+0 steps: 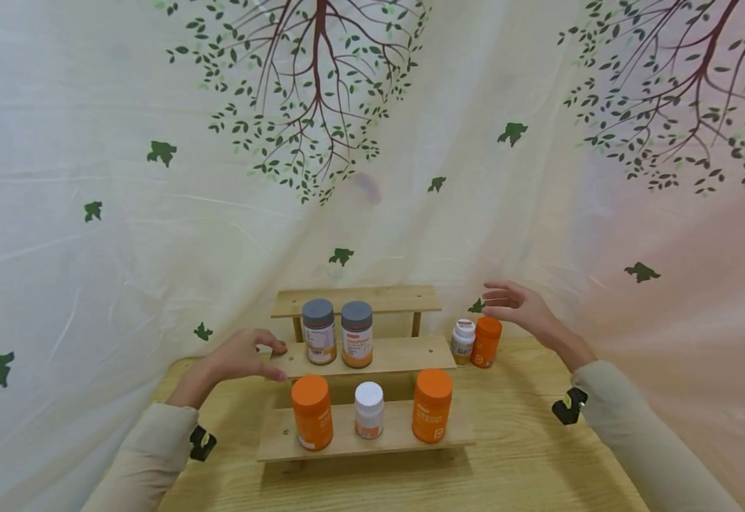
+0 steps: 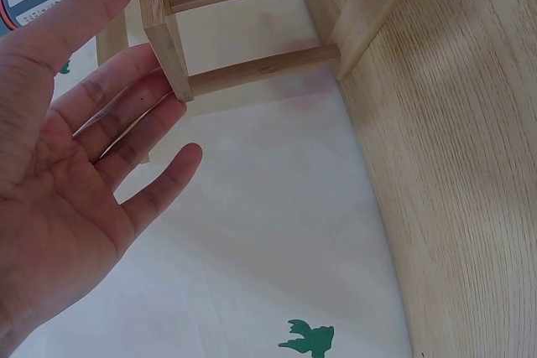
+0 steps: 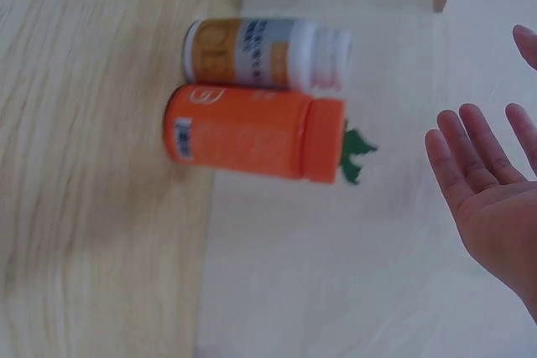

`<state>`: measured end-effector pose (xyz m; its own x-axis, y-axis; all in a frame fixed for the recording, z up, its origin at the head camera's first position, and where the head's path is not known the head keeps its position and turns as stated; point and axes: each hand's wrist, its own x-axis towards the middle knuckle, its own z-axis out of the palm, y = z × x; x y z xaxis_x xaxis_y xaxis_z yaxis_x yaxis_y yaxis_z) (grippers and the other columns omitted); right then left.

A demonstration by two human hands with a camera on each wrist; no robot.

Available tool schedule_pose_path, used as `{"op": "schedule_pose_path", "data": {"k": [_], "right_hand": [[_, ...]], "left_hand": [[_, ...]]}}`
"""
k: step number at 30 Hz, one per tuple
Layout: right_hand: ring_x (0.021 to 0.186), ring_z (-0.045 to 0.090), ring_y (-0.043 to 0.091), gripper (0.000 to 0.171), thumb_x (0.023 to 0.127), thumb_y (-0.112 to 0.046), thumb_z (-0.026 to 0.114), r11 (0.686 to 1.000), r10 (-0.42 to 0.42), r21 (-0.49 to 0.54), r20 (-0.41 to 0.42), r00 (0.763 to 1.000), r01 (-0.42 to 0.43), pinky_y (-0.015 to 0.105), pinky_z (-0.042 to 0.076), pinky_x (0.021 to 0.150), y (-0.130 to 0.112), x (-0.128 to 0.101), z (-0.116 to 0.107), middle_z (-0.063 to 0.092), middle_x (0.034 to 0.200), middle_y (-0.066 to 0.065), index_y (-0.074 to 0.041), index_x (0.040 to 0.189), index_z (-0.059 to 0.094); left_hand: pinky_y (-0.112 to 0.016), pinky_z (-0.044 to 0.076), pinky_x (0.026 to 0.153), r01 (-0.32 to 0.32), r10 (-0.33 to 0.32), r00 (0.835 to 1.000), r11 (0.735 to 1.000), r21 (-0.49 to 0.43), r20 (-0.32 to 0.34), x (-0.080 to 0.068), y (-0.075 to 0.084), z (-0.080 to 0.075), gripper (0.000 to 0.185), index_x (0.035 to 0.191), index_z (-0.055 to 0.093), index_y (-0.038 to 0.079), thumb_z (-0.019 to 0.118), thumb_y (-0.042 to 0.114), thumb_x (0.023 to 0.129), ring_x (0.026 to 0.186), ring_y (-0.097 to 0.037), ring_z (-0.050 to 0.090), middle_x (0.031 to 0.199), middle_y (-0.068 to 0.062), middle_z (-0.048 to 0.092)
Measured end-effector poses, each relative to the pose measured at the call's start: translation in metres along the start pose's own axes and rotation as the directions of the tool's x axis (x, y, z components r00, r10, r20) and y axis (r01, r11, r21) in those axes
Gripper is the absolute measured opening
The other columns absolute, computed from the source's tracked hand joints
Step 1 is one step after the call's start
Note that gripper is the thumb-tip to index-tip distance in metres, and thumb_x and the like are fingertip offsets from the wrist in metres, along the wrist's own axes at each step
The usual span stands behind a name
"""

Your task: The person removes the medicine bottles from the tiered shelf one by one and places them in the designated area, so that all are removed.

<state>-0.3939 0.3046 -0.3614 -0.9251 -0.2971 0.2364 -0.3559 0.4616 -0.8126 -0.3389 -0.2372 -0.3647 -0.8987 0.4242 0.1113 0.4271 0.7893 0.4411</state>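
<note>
My left hand [image 1: 244,353] is at the left end of the middle tier of a wooden stepped shelf [image 1: 404,354]. In the left wrist view its fingers [image 2: 126,123] are mostly straight, some tips touching the plank's end. Right of it on this tier stand two grey-capped bottles [image 1: 319,333] [image 1: 357,336]. My right hand [image 1: 521,310], empty with fingers extended, hovers above and right of an orange bottle [image 1: 486,343]. In the right wrist view that orange bottle [image 3: 243,132] stands against a white-capped bottle [image 3: 252,54], apart from my hand [image 3: 495,199].
The lowest tier holds an orange bottle [image 1: 312,414], a small white bottle [image 1: 369,410] and another orange bottle [image 1: 432,407]. Behind is the top tier [image 1: 385,300]. The shelf stands on a wooden table [image 1: 526,441] before a leaf-printed curtain [image 1: 410,235].
</note>
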Motion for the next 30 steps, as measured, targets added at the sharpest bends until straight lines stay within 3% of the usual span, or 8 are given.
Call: {"op": "schedule_pose_path", "data": {"k": [13, 21, 25, 30], "right_hand": [[0.121, 0.049, 0.041, 0.059, 0.085, -0.025, 0.07, 0.985, -0.158, 0.083, 0.106, 0.982, 0.15, 0.041, 0.051, 0.091, -0.068, 0.018, 0.038, 0.055, 0.131, 0.014, -0.017, 0.137, 0.045], [0.12, 0.052, 0.034, 0.056, 0.084, -0.023, 0.071, 0.976, -0.213, 0.082, 0.167, 0.963, 0.202, 0.044, 0.047, 0.096, -0.096, 0.026, 0.065, 0.057, 0.128, 0.005, -0.024, 0.134, 0.047], [0.118, 0.054, 0.031, 0.056, 0.085, -0.018, 0.07, 0.971, -0.237, 0.086, 0.213, 0.948, 0.223, 0.047, 0.046, 0.098, -0.111, 0.028, 0.077, 0.057, 0.128, 0.008, -0.02, 0.135, 0.047], [0.119, 0.051, 0.039, 0.056, 0.084, -0.012, 0.071, 0.963, -0.268, 0.108, 0.268, 0.925, 0.248, 0.055, 0.042, 0.098, -0.137, 0.026, 0.09, 0.055, 0.128, 0.016, -0.012, 0.135, 0.046]], "left_hand": [[-0.05, 0.048, 0.091, -0.007, 0.007, 1.0, 1.0, -0.009, -0.004, -0.002, -0.002, 0.0, 0.055, 0.103, 0.072, 0.011, 0.083, 0.047, 0.063, 0.111, -0.031, 0.057, 0.112, -0.007, 0.067], [-0.051, 0.046, 0.093, 0.012, -0.012, 1.0, 1.0, -0.011, 0.0, 0.001, -0.002, 0.001, 0.057, 0.104, 0.072, 0.012, 0.083, 0.049, 0.062, 0.113, -0.032, 0.056, 0.113, -0.007, 0.067], [-0.052, 0.046, 0.093, 0.016, -0.016, 1.0, 1.0, -0.016, 0.001, 0.001, -0.002, 0.001, 0.057, 0.104, 0.072, 0.011, 0.083, 0.048, 0.062, 0.113, -0.032, 0.055, 0.113, -0.007, 0.066], [-0.052, 0.047, 0.092, 0.014, -0.014, 1.0, 1.0, -0.02, 0.0, 0.002, -0.005, 0.001, 0.056, 0.103, 0.072, 0.012, 0.083, 0.049, 0.062, 0.112, -0.031, 0.056, 0.113, -0.007, 0.066]]}}
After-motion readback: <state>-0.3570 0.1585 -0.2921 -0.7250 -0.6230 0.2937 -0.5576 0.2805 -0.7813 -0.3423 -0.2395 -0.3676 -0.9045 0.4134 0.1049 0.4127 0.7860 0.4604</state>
